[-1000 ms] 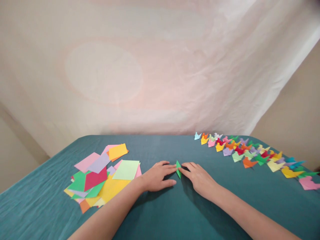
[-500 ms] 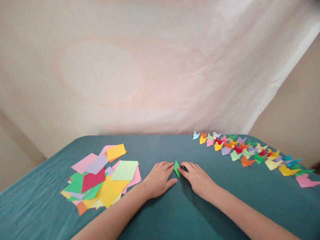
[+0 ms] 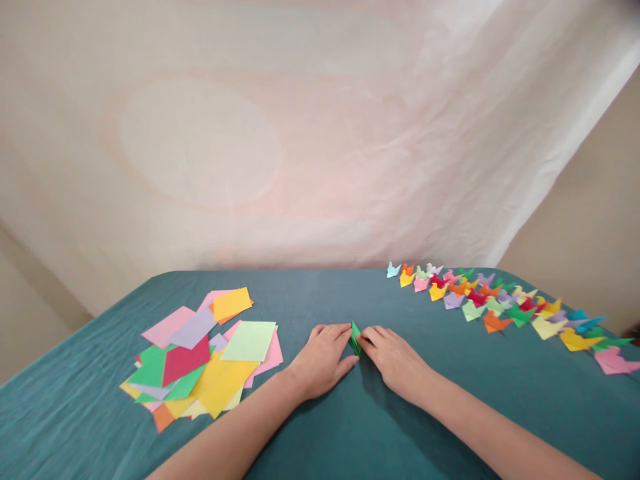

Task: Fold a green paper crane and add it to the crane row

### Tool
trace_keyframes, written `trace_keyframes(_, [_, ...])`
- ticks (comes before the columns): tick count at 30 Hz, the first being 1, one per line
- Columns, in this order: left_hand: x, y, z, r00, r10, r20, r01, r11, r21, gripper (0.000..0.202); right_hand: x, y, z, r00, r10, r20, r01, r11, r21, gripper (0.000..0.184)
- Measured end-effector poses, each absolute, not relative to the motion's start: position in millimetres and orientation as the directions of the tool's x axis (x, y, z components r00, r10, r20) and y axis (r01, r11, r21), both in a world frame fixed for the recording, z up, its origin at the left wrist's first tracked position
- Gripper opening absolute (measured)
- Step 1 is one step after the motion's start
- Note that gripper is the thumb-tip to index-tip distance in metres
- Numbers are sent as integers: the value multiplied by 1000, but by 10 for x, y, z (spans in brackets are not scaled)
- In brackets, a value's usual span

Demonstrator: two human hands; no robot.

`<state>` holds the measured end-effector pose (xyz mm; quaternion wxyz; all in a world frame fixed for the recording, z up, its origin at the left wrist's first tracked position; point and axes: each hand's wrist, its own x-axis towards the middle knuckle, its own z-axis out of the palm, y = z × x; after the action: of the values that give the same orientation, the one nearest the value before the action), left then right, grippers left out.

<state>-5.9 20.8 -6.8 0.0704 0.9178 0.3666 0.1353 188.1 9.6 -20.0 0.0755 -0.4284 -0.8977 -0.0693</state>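
A small piece of green folded paper [image 3: 355, 339], narrow and pointed at the top, stands between my two hands on the table. My left hand [image 3: 326, 355] lies on its left side, fingertips on the upper left edge and thumb tip by the lower end, steadying it. From the right, my right hand [image 3: 393, 359] has thumb and index finger pinched on the paper's right edge. Layered folds show on the paper's face, and the fingertips hide part of it.
Loose coloured paper squares [image 3: 227, 380] lie in an overlapping pile on the left. Several rows of small folded paper birds [image 3: 495, 321] stand at the right. A dark green cloth [image 3: 320, 433] covers the table, and a pale curtain [image 3: 320, 133] hangs behind.
The green paper has turned narrower, its layers now showing more edge-on. Both hands have shifted very slightly, my left one closer to the paper and to the right.
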Motion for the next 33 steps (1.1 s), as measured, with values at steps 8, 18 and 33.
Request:
trace_keyframes(8, [-65, 244, -61, 688, 692, 219, 641, -721, 264, 37, 1854, 60, -174, -614, 760, 213, 786, 614, 73, 29])
trace_keyframes(18, [-70, 270, -95, 731, 639, 240, 582, -767, 271, 45, 1847, 52, -151, -609, 769, 193, 791, 608, 71, 28])
trace_keyframes(33, [-81, 275, -107, 786, 598, 160, 562, -798, 218, 58, 1910, 53, -212, -613, 749, 250, 778, 628, 25, 29])
